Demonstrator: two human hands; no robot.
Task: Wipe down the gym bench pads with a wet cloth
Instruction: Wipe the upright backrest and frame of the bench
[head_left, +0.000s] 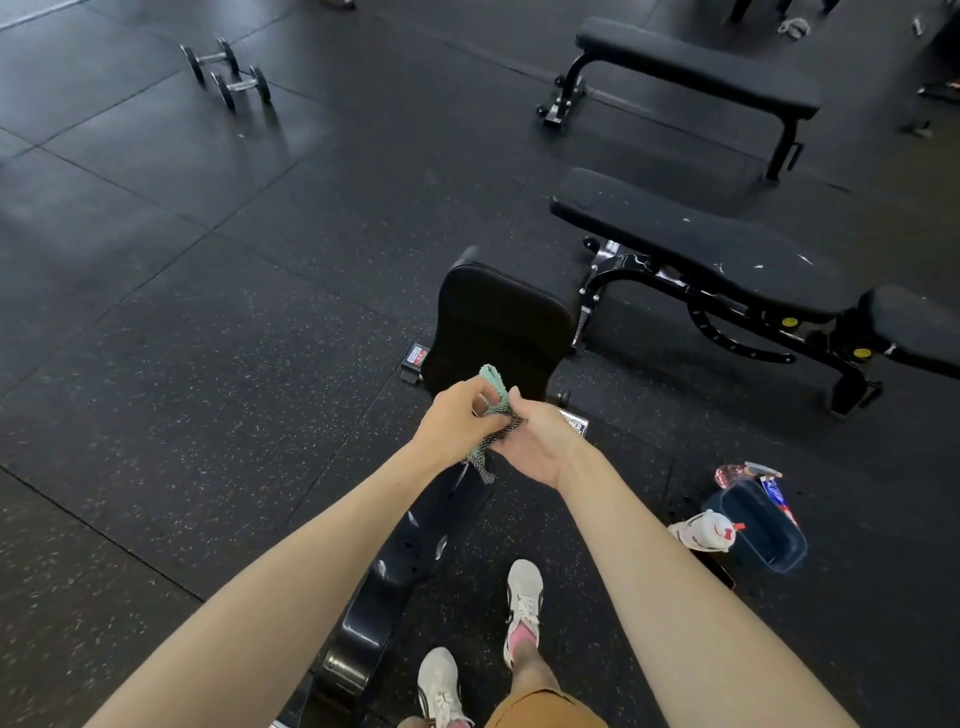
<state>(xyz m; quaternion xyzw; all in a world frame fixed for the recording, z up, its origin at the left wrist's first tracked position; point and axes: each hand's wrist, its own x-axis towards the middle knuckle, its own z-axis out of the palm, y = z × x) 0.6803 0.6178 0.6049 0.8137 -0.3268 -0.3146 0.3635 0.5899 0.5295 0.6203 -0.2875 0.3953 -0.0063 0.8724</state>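
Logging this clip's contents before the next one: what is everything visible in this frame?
cloth: one, teal and grey, between both hands
near bench: one, black, below the hands
middle bench: one, black, scuffed, right
far bench: one, black, upper right
dumbbells: two, dark, floor upper left
bin: one, dark blue, floor right
white bottle: one, by the bin
pink bottle: one, by the bin
shoes: two, white, bottom centre
left hand: grips cloth
right hand: holds cloth
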